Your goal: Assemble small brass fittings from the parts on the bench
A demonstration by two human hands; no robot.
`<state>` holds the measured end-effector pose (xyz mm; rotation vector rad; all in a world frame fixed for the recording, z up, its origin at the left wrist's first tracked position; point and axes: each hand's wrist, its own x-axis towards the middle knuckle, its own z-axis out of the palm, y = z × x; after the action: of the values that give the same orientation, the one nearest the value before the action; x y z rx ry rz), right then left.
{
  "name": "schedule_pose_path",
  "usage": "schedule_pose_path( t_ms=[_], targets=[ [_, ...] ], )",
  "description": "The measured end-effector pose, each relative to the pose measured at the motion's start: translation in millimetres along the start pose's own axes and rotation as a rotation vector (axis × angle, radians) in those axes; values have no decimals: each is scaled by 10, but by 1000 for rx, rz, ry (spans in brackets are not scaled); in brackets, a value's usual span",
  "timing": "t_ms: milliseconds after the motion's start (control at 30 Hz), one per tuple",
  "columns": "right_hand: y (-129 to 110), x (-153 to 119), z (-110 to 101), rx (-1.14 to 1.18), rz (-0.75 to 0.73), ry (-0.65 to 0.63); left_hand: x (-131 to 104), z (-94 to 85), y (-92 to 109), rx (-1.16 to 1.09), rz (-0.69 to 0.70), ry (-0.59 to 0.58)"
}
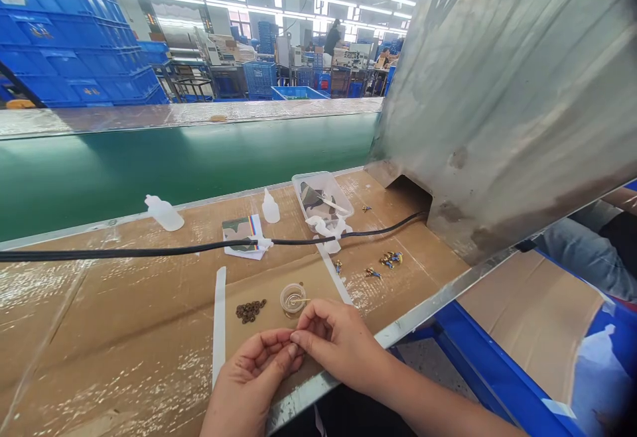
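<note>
Over the near edge of the cardboard-covered bench, my left hand point(259, 377) and my right hand point(333, 341) meet at the fingertips. Both are closed in a pinch, and whatever lies between the fingers is hidden or too small to name. Just beyond them stands a small clear round cup point(292, 298) with a thin stick leaning over its rim. Left of the cup lies a pile of small dark brown round pieces point(250, 311). To the right are small clusters of gold and blue pieces point(391, 260).
A black cable point(149, 251) crosses the bench and enters an opening under a large metal hood point(497, 105). White squeeze bottles point(164, 213), a camouflage-patterned card point(243, 233) and a clear plastic tub point(323, 201) stand farther back. Beyond runs a green conveyor belt point(199, 162). A person sits at right.
</note>
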<state>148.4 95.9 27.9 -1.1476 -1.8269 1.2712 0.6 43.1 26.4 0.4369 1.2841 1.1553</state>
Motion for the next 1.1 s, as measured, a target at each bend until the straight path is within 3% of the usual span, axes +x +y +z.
schedule_pose_path(
  t_ms=[800, 1100],
  targets=[
    [18, -20, 6, 3, -32, 11, -25, 40, 27, -21, 9, 39],
    [102, 28, -175, 45, 9, 153, -25, 25, 15, 7, 57, 100]
  ],
)
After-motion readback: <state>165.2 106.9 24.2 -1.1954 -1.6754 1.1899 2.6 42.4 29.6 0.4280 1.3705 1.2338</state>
